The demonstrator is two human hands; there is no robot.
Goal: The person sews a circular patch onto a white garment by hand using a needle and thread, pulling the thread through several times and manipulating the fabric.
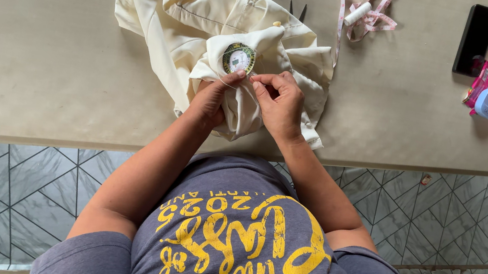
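Pinching soft, limp cream shirt fabric [220, 32] bunched on the bench [48, 33], left hand [211, 95] grips just below the round patch [239, 59] while right hand [279, 101] fingers close on a likely needle.

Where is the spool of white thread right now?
The white thread spool lies on the pink measuring tape, at the table's far edge, right of the cream garment.
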